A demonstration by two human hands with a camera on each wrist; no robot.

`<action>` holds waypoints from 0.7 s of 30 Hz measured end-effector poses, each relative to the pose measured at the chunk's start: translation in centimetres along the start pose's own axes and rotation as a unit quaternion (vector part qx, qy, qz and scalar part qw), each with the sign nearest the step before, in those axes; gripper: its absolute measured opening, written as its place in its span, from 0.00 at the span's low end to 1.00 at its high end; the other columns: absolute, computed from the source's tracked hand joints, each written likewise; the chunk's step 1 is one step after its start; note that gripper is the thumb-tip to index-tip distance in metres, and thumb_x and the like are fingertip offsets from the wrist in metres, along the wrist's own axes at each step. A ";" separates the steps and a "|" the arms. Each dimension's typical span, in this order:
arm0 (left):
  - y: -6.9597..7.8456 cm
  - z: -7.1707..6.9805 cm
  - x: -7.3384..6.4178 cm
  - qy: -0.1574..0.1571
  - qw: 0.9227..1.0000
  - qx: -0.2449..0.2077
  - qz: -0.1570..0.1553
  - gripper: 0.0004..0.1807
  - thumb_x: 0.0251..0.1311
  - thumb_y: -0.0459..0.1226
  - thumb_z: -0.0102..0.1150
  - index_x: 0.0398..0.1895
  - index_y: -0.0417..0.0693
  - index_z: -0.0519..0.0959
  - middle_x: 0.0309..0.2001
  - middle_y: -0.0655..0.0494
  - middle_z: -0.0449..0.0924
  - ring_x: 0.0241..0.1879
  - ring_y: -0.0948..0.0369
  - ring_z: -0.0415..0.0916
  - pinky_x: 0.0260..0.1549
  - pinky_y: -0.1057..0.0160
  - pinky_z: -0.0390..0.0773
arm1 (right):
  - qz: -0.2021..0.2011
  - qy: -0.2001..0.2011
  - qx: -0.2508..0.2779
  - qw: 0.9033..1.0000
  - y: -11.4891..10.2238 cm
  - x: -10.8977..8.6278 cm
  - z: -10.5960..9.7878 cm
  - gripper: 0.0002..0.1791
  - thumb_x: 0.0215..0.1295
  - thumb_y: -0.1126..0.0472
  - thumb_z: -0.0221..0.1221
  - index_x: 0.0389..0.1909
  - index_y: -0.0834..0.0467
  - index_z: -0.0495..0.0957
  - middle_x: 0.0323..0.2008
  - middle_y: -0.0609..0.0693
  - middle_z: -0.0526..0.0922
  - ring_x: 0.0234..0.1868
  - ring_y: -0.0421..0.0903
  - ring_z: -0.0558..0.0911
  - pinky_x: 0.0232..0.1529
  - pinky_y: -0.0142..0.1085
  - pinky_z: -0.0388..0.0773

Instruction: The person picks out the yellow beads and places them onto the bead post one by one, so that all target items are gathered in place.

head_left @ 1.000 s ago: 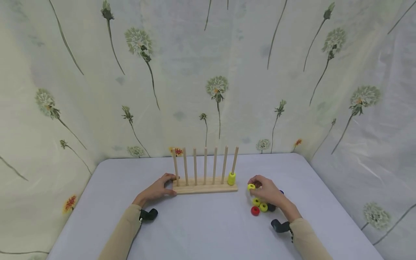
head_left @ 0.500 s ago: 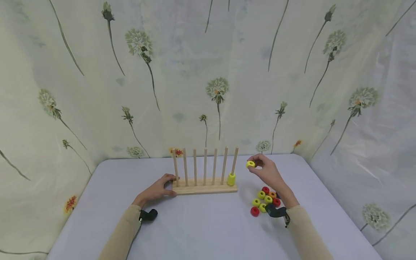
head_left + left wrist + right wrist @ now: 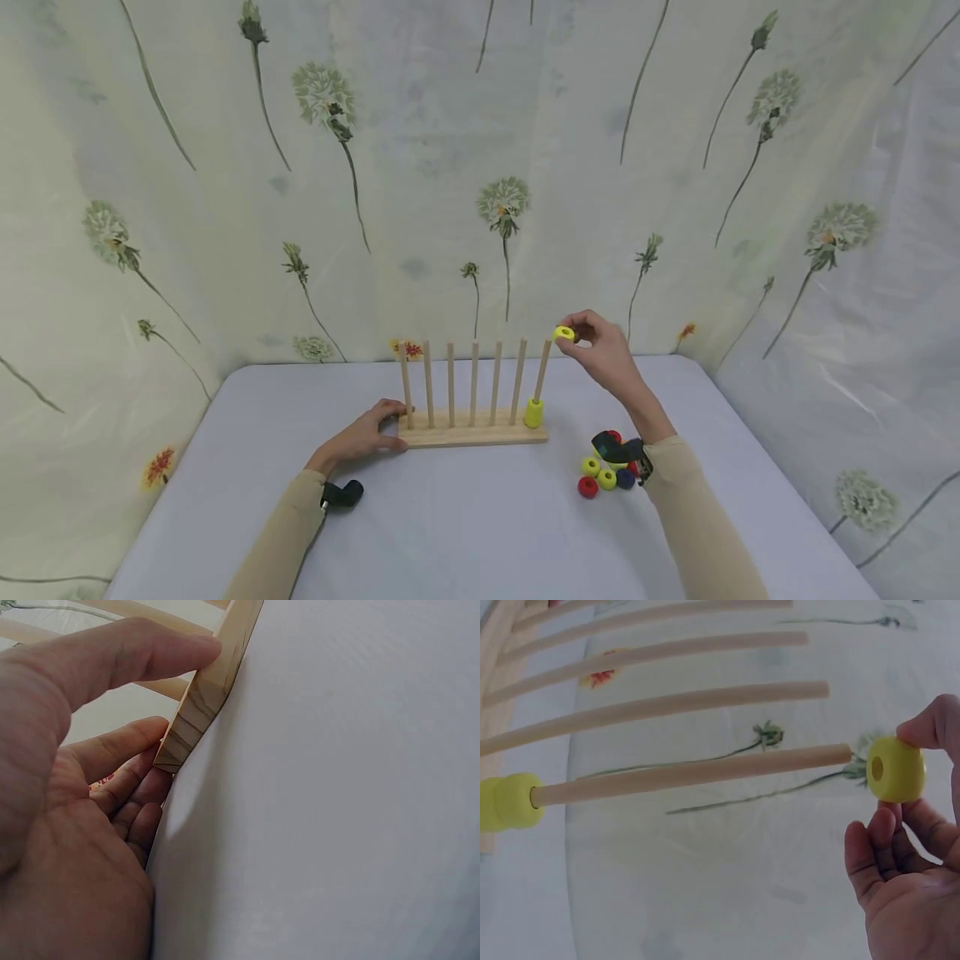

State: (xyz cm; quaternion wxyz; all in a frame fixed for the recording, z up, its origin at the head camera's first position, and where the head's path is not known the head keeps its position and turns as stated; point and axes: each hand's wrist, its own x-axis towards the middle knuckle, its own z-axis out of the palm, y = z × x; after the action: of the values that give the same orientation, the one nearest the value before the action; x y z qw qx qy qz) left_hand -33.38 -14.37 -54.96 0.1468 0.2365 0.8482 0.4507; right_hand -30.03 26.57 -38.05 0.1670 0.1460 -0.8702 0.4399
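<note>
A wooden peg rack [image 3: 474, 437], a flat base with a row of upright pegs, stands on the white table. My left hand [image 3: 366, 432] holds the base's left end, thumb at the front edge and fingers behind, as the left wrist view shows. Between thumb and fingers my right hand [image 3: 609, 358] pinches a yellow bead [image 3: 904, 771]. That bead is just beside the tip of the rightmost peg [image 3: 705, 774], apart from it, its hole facing the peg in the right wrist view. Stacked yellow beads [image 3: 533, 414] sit at the foot of this peg; the other pegs are bare.
Right of the rack lies a group of loose beads: red [image 3: 588, 487], yellow [image 3: 607, 479] and dark blue [image 3: 626, 478] ones show. The black wrist camera [image 3: 613, 448] partly hides them. A dandelion-print curtain [image 3: 420, 167] hangs behind the table.
My right hand has lifted the yellow bead from beside the loose beads, up and to the left, to the rightmost peg's tip. The left hand and rack have stayed put.
</note>
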 end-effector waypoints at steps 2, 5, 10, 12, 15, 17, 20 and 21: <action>0.0 0.0 0.0 0.000 1.000 -0.001 -0.001 0.38 0.48 0.44 0.73 0.65 0.49 0.71 0.65 0.47 0.63 0.71 0.46 0.53 0.69 0.39 0.51 | -0.001 0.001 -0.002 1.000 -0.4 0.3 0.1 0.15 0.64 0.55 0.62 0.47 0.57 0.76 0.42 0.51 0.79 0.41 0.42 0.76 0.46 0.32 0.75; 0.1 0.0 -0.1 0.001 1.000 -0.003 -0.003 0.38 0.48 0.44 0.73 0.65 0.49 0.71 0.65 0.47 0.63 0.71 0.46 0.53 0.69 0.39 0.50 | 0.003 -0.005 -0.004 1.000 -0.7 0.5 0.3 0.16 0.63 0.54 0.63 0.48 0.58 0.76 0.43 0.52 0.79 0.41 0.44 0.76 0.46 0.35 0.75; 0.1 0.1 -0.1 0.003 1.000 -0.007 -0.005 0.37 0.48 0.43 0.73 0.64 0.49 0.71 0.65 0.48 0.63 0.71 0.45 0.53 0.69 0.39 0.50 | 0.005 -0.019 -0.005 1.000 -0.7 0.4 0.6 0.17 0.63 0.54 0.63 0.49 0.58 0.75 0.43 0.52 0.79 0.43 0.46 0.76 0.45 0.34 0.74; 0.1 0.1 -0.2 0.001 1.000 -0.009 -0.007 0.38 0.48 0.43 0.73 0.64 0.49 0.71 0.65 0.48 0.63 0.71 0.45 0.52 0.69 0.38 0.49 | 0.006 -0.020 -0.006 1.000 -0.7 0.3 0.8 0.17 0.63 0.54 0.63 0.49 0.58 0.75 0.44 0.53 0.79 0.43 0.46 0.76 0.44 0.33 0.74; 0.0 0.2 -0.2 0.000 1.000 -0.006 -0.009 0.38 0.48 0.44 0.73 0.65 0.50 0.71 0.66 0.48 0.63 0.72 0.46 0.52 0.69 0.39 0.49 | 0.011 -0.021 -0.006 1.000 -0.8 0.2 0.9 0.17 0.63 0.55 0.63 0.49 0.58 0.75 0.44 0.53 0.78 0.43 0.46 0.76 0.45 0.34 0.75; -0.2 0.1 -0.2 -0.001 1.000 -0.001 -0.009 0.38 0.48 0.44 0.73 0.65 0.50 0.71 0.66 0.48 0.63 0.72 0.46 0.52 0.70 0.39 0.49 | 0.012 -0.021 -0.004 1.000 -0.9 0.1 1.0 0.17 0.63 0.55 0.63 0.49 0.57 0.75 0.44 0.52 0.79 0.43 0.46 0.76 0.45 0.36 0.75; -0.4 0.1 -0.2 -0.003 1.000 0.006 -0.007 0.38 0.48 0.45 0.73 0.65 0.50 0.70 0.66 0.48 0.63 0.72 0.46 0.52 0.69 0.40 0.50 | 0.011 -0.028 -0.001 1.000 -1.0 0.1 1.0 0.17 0.63 0.54 0.63 0.48 0.57 0.75 0.45 0.52 0.79 0.43 0.46 0.76 0.46 0.39 0.74; -0.4 0.1 -0.2 -0.005 1.000 0.008 -0.007 0.38 0.48 0.45 0.73 0.65 0.50 0.70 0.66 0.48 0.62 0.71 0.46 0.52 0.69 0.40 0.50 | 0.011 -0.031 0.000 0.999 -1.0 0.1 1.0 0.17 0.63 0.54 0.63 0.48 0.57 0.75 0.45 0.52 0.79 0.44 0.46 0.76 0.46 0.39 0.74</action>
State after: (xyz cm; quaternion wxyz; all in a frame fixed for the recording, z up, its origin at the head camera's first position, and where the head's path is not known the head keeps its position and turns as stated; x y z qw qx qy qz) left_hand -33.26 -14.63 -55.38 0.1519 0.2339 0.8525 0.4422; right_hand -29.86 25.23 -37.85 0.1355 0.1500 -0.8765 0.4369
